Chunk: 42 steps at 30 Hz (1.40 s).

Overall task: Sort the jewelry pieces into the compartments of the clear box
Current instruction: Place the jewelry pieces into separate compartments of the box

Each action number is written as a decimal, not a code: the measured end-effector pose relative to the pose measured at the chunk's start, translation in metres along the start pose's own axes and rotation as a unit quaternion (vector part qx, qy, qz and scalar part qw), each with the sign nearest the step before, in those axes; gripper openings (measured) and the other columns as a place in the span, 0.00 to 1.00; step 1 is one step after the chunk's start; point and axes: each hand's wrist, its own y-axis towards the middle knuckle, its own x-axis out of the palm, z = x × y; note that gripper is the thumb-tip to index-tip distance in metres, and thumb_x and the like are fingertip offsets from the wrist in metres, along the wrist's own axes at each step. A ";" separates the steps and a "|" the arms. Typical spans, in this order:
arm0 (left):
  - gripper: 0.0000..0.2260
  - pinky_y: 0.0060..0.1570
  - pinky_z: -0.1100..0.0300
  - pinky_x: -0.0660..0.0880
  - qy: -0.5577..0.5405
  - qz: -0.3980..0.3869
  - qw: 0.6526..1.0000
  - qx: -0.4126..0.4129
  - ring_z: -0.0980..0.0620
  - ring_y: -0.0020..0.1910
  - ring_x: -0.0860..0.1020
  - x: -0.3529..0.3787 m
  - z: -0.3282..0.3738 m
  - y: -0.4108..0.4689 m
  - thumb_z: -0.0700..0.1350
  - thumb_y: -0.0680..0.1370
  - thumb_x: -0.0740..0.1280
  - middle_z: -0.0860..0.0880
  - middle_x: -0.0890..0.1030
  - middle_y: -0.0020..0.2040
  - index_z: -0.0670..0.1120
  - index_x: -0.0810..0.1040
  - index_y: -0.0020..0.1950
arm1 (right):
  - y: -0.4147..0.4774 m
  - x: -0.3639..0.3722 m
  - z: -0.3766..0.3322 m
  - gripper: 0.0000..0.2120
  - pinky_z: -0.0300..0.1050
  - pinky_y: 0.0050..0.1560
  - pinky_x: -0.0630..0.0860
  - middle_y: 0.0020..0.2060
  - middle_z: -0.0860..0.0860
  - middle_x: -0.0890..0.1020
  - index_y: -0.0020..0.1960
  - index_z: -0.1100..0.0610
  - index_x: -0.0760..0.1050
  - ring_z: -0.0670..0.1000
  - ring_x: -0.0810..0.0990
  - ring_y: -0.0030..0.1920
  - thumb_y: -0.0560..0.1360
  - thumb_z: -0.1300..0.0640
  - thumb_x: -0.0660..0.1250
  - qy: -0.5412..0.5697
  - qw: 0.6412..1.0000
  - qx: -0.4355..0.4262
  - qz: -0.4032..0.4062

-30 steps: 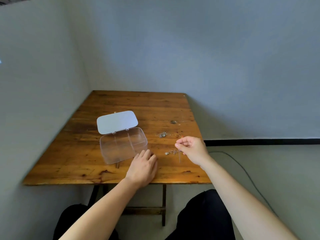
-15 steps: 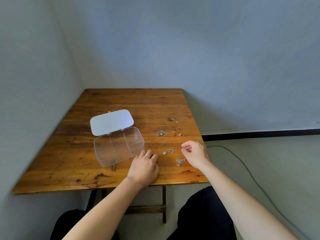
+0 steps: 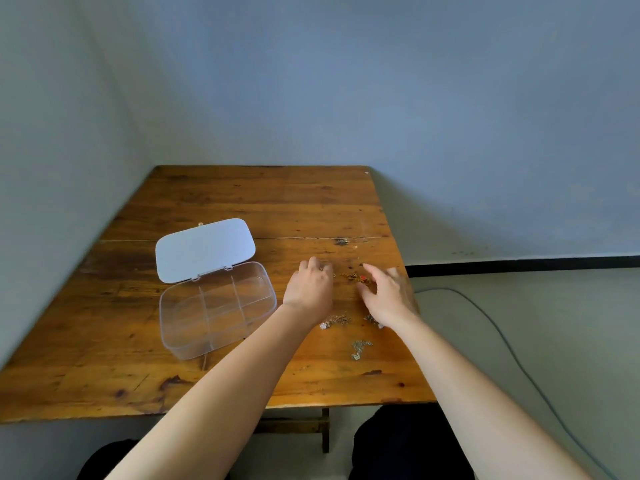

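The clear box (image 3: pixel 166 327) stands open on the left of the wooden table (image 3: pixel 242 202), its white lid (image 3: pixel 204 247) tipped back; the compartments look empty. My left hand (image 3: pixel 310 289) lies palm down right of the box, fingertips over a small silver piece (image 3: pixel 324 268); whether they grip it is hidden. My right hand (image 3: pixel 389 296) hovers with fingers spread beside a gold chain with a red pendant (image 3: pixel 360 278). A silver chain (image 3: pixel 334 320) lies between my wrists. Another silver piece (image 3: pixel 360 348) sits nearer me. A third (image 3: pixel 373 320) is partly hidden under my right wrist.
Walls close off the table's left and far sides. The table's right edge (image 3: pixel 412 323) runs just past my right hand. A grey cable (image 3: pixel 485 317) trails over the floor to the right. My dark-clothed knees (image 3: pixel 408 441) show under the near edge.
Both hands have moved away from me across the table: the left from beside the box's near corner to the far silver piece, the right from the near pieces toward the gold chain.
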 end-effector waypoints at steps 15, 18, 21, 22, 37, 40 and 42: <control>0.12 0.49 0.53 0.76 0.067 0.011 0.998 0.015 0.43 0.56 0.75 0.013 -0.001 0.009 0.29 0.75 0.65 0.43 0.79 0.54 0.42 0.78 0.55 | 0.009 0.010 0.009 0.08 0.43 0.48 0.74 0.52 0.49 0.81 0.53 0.51 0.84 0.51 0.78 0.51 0.78 0.49 0.70 0.059 0.991 -0.052 0.104; 0.12 0.47 0.52 0.76 0.050 0.015 0.998 0.020 0.43 0.53 0.77 0.003 0.000 0.004 0.31 0.75 0.65 0.44 0.81 0.53 0.43 0.78 0.54 | 0.008 0.006 0.006 0.08 0.43 0.46 0.75 0.52 0.52 0.81 0.54 0.53 0.84 0.53 0.80 0.49 0.79 0.53 0.69 0.036 0.994 -0.050 0.089; 0.12 0.38 0.54 0.72 0.023 0.075 0.997 0.017 0.44 0.51 0.78 -0.005 -0.001 -0.006 0.34 0.74 0.67 0.46 0.80 0.53 0.46 0.79 0.56 | 0.006 0.001 0.003 0.08 0.46 0.47 0.78 0.51 0.52 0.83 0.55 0.54 0.83 0.53 0.80 0.49 0.80 0.53 0.68 0.042 0.994 -0.043 0.089; 0.12 0.38 0.54 0.73 0.002 0.102 0.995 0.008 0.44 0.51 0.78 -0.009 -0.001 -0.008 0.36 0.75 0.66 0.46 0.80 0.53 0.46 0.79 0.57 | 0.004 -0.001 0.002 0.08 0.46 0.47 0.78 0.50 0.51 0.84 0.55 0.54 0.83 0.52 0.81 0.49 0.80 0.53 0.68 0.061 0.993 -0.036 0.096; 0.10 0.30 0.69 0.73 -0.392 0.282 0.869 -0.105 0.56 0.37 0.81 -0.117 -0.071 -0.068 0.37 0.75 0.69 0.54 0.81 0.42 0.51 0.80 0.50 | -0.037 -0.035 -0.049 0.07 0.42 0.50 0.77 0.47 0.44 0.85 0.56 0.48 0.82 0.48 0.83 0.50 0.78 0.54 0.70 0.321 0.942 0.042 0.088; 0.10 0.34 0.57 0.79 -0.394 0.297 0.860 -0.130 0.52 0.37 0.82 -0.127 -0.096 -0.074 0.36 0.75 0.69 0.52 0.82 0.40 0.51 0.81 0.49 | -0.047 -0.037 -0.059 0.07 0.37 0.40 0.74 0.41 0.40 0.84 0.56 0.47 0.82 0.44 0.83 0.46 0.78 0.53 0.69 0.325 0.942 0.033 0.074; 0.09 0.37 0.53 0.81 -0.393 0.295 0.856 -0.160 0.50 0.37 0.84 -0.126 -0.110 -0.077 0.36 0.75 0.68 0.50 0.82 0.40 0.50 0.81 0.49 | -0.050 -0.039 -0.067 0.08 0.36 0.41 0.75 0.41 0.41 0.85 0.56 0.47 0.82 0.43 0.83 0.45 0.78 0.54 0.70 0.336 0.939 0.024 0.070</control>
